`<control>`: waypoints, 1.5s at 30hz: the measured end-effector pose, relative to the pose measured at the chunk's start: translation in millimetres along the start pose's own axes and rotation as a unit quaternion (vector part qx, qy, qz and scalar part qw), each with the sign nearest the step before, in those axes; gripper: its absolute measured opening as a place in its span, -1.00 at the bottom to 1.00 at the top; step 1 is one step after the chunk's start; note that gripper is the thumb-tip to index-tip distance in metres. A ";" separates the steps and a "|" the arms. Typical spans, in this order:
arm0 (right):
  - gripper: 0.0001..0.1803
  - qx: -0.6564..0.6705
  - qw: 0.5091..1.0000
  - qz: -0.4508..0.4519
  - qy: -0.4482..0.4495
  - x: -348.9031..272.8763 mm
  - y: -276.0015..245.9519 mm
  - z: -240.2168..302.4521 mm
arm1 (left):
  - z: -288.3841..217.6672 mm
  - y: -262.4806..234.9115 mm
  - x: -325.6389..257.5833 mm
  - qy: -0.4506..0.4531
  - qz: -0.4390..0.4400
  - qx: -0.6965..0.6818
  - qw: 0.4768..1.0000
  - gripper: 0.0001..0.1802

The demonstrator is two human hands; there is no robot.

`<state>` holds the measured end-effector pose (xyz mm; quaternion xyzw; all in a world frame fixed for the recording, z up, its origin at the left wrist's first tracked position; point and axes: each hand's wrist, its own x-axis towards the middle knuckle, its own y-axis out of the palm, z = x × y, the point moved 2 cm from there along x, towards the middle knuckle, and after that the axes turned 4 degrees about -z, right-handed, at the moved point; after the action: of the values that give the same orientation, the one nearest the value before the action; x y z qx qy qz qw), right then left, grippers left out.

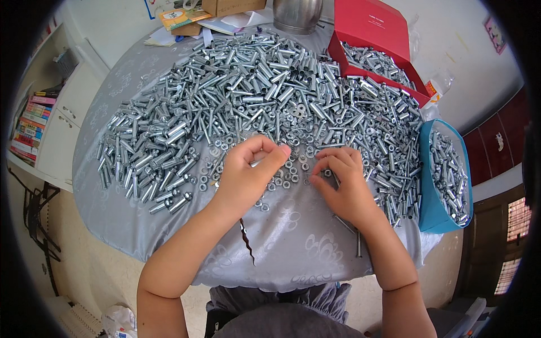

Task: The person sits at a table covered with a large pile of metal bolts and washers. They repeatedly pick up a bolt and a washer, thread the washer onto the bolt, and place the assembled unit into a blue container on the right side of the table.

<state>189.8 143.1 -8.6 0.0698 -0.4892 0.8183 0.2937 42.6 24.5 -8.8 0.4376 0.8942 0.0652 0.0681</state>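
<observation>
A broad heap of silver sleeve anchors, bolts and metal tubes (270,73) covers most of the table, with loose nuts and washers (286,185) along its near edge. My left hand (248,172) is above that edge, its fingers curled and thumb pressed to the index finger. A bit of a silver metal piece (255,163) shows in its grip; the rest is hidden. To its right, my right hand (344,183) has its fingers bent and thumb close to the index finger, beside a thin washer (307,181). What lies inside those fingers is hidden.
A red box (417,93) of metal parts stands at the back right, a blue bin (431,197) of more parts at the right edge. Two long bolts (359,245) lie by my right forearm. The grey tablecloth (276,242) has a dark tear. A metal pot (297,16) stands behind.
</observation>
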 end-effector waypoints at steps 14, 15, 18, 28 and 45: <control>-0.88 0.552 0.794 0.107 0.232 -7.6 -2.7 12.0 | 0.2 11.9 -9.5 0.004 0.216 0.051 0.975 -0.82; -0.88 0.551 0.793 0.114 0.232 -7.7 -2.2 10.4 | 0.2 11.9 -9.4 0.004 0.222 0.050 0.974 -0.82; -0.87 0.548 0.791 0.136 0.237 -8.8 -0.9 7.4 | -1.4 14.3 -10.5 0.013 0.222 0.041 0.974 -0.83; -0.84 0.556 0.789 0.125 0.231 -10.3 -2.5 10.2 | -1.1 13.5 -12.1 0.031 0.247 0.036 0.968 -0.82; -0.82 0.476 0.856 0.019 0.201 -13.1 -4.8 16.9 | 0.8 17.6 -11.2 0.025 0.207 0.042 0.977 -0.77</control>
<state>200.2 125.2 -1.5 0.0259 0.0283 0.9529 0.3007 63.2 26.4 -5.7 0.6138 0.7877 0.0512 0.0122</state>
